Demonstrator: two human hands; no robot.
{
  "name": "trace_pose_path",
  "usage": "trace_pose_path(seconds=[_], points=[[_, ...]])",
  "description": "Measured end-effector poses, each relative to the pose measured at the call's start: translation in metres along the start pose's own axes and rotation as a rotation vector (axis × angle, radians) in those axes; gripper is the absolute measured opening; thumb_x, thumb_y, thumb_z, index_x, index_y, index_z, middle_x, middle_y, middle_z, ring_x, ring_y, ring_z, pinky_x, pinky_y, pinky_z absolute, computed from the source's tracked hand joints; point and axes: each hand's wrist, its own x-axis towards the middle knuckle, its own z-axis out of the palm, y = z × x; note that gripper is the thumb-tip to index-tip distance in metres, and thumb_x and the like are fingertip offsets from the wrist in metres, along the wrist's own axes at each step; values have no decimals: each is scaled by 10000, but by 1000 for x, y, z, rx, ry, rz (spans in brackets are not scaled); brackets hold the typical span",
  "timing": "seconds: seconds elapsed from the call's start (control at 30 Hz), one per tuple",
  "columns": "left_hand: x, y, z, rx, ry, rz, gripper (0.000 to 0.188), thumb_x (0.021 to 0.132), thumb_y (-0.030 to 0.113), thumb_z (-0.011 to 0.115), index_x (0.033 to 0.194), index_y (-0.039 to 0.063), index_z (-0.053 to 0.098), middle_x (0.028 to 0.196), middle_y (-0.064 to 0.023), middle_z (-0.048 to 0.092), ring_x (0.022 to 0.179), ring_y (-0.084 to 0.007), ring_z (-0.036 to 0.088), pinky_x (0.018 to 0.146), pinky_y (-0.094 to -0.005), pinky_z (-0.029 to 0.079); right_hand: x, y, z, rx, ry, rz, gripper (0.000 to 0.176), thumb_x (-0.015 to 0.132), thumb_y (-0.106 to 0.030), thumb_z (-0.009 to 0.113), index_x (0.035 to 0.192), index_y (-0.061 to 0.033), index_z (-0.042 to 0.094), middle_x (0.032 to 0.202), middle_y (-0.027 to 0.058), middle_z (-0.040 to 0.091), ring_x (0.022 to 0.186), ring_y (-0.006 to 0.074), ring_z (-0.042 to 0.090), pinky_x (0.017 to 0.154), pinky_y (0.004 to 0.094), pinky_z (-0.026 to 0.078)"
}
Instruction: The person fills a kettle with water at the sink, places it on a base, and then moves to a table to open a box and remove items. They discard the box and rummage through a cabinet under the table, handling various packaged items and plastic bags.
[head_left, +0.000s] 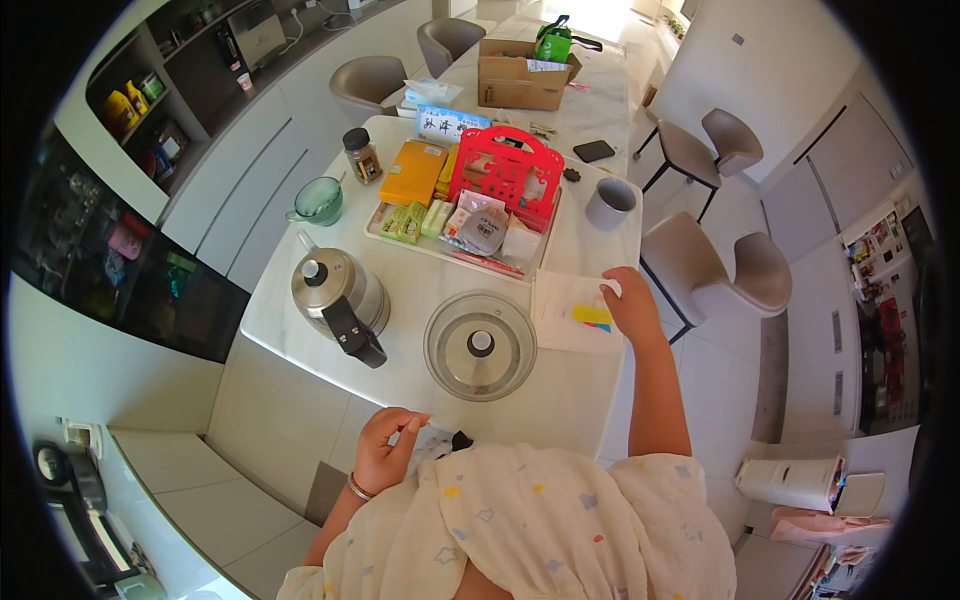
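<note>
My right hand (631, 306) is at the table's right side, its fingertips pinching a small white scrap (613, 286), perhaps paper. Under them lies a flat white napkin or cloth (559, 322), with a yellow strip (592, 315) and a blue-and-red scrap (598, 327) on it. My left hand (386, 452) hovers by the near table edge, loosely curled, thumb close to forefinger; nothing shows in it. Between the hands sits a round glass lid (480, 346) with a steel centre and knob; whatever is beneath it is hidden. Left of it stands a steel-lidded kettle (337, 289) with a black handle.
A white tray (405, 250) holds packets, boxes and a red openwork holder (506, 172). Around it stand a grey mug (610, 204), a green glass cup (319, 202) and a brown jar (364, 157). A phone (594, 151) and cardboard box (521, 82) lie farther off. Chairs (682, 247) flank the table.
</note>
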Motion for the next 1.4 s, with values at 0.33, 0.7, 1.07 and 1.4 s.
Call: trace_pose_path(seconds=[0.33,0.7,1.07,1.4], points=[[24,8,9,31,-63,-22,102,894,74,587,928,61,682,850,-46,669,790,-185,589,713,-302,469,53,-37,84,228,-163,-311,232,768,-93,670,986,-38,613,1016,148,596,987,327,567,869,387,455],[26,12,8,74,-41,-79,120,891,69,586,948,59,690,827,-53,667,776,-192,588,721,-307,471,115,-73,150,-206,-222,-255,763,636,-397,776,1267,-87,480,1201,130,570,1217,354,433,1049,506,277],[23,7,11,40,-28,-87,124,889,72,581,943,61,692,821,-56,662,772,-203,583,721,-319,460,155,-43,118,923,62,100,633,725,-278,764,1224,-20,472,1179,121,551,1124,230,518,948,354,418],[38,10,7,-490,-82,1,301,909,134,586,1187,29,542,1045,-80,621,867,-187,584,749,-310,465,43,-152,-2,674,-514,-701,711,658,-259,806,1259,-61,481,1279,125,480,1148,311,500,982,407,376]])
